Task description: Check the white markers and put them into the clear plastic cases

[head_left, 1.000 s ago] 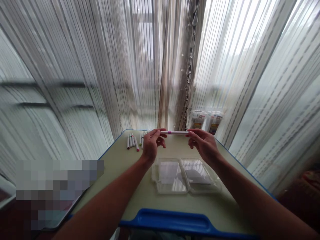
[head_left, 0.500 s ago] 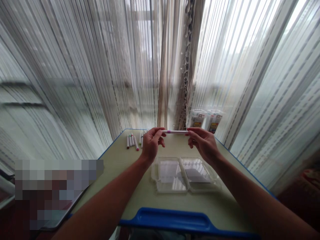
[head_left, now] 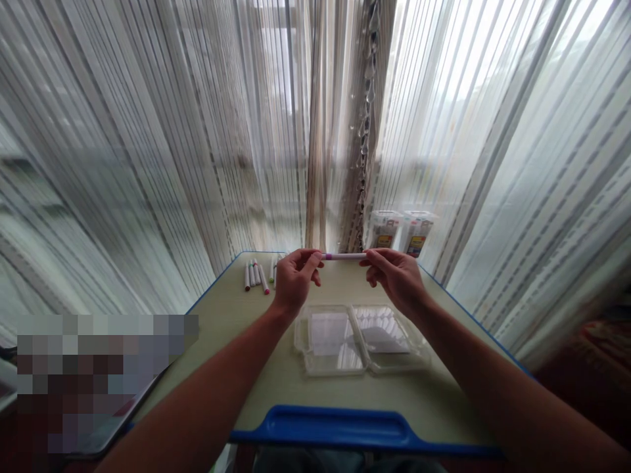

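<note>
A white marker with a purple band is stretched level between my two hands, above the far part of the table. My left hand pinches its left end, close to the band. At the other end, the fingertips of my right hand grip the white barrel. Below the hands an open clear plastic case lies on the table, with pale sheets visible in both halves. Several white markers with coloured ends lie left of my left hand, which partly hides some of them.
The pale table has a blue rim and a blue molded tray at its near edge. Two clear boxes with yellow labels stand at the back right, before striped curtains. A blurred-out patch covers something at lower left.
The view has shifted slightly, so everything sits a little further left and up. Both hands keep the same hold on the marker.
</note>
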